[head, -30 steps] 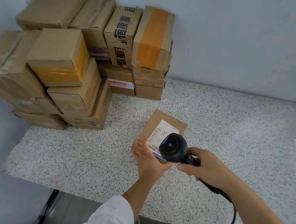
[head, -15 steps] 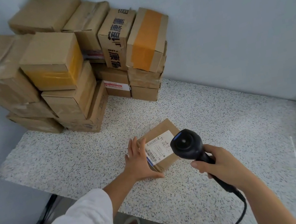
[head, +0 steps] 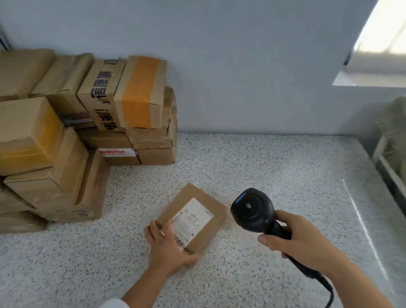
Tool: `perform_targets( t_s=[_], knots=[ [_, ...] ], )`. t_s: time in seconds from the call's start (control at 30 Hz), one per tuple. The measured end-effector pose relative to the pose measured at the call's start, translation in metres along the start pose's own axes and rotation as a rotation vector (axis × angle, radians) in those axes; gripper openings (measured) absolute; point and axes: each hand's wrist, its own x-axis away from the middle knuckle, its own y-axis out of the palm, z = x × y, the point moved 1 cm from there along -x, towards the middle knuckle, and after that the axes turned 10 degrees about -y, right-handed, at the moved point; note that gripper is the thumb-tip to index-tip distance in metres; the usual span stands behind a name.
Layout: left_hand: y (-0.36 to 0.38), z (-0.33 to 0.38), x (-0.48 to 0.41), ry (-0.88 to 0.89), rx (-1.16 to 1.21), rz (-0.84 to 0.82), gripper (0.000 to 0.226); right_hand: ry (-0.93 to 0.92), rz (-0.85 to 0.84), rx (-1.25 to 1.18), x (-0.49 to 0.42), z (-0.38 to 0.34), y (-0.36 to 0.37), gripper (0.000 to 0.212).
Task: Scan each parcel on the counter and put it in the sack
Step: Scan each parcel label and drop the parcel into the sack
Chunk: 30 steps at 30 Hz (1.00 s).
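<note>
Speckled counter (head: 278,169): cardboard boxes (head: 50,182) stacked in back-left corner; flat labelled parcel (head: 195,218) near front centre.

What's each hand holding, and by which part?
Right hand grips the scanner by its handle. Left hand holds the flat parcel at its near-left corner.
</note>
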Motion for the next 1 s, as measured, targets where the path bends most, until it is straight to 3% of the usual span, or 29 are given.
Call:
perform_targets(
  t_s=[0.13,0.43,0.7,0.87,1.0],
  knots=[
    [0.0,0.033,0.029,0.122,0.117,0.063,0.115,-0.016,0.101,0.025,0.024,0.019,-0.028,0.034],
    [-0.026,0.138,0.092,0.418,0.154,0.076,0.122,-0.054,0.422,0.055,0.093,0.035,-0.075,0.034],
    [-0.038,0.218,0.137,0.711,0.051,0.009,0.128,-0.014,0.764,0.041,0.174,0.037,-0.098,0.037],
    [-0.026,0.26,0.17,0.841,0.025,-0.042,0.118,0.034,0.965,0.094,0.227,0.043,-0.122,0.034],
    [-0.023,0.298,0.2,0.92,-0.04,-0.066,0.126,0.082,1.12,-0.011,0.27,0.057,-0.147,0.037]
  ],
)
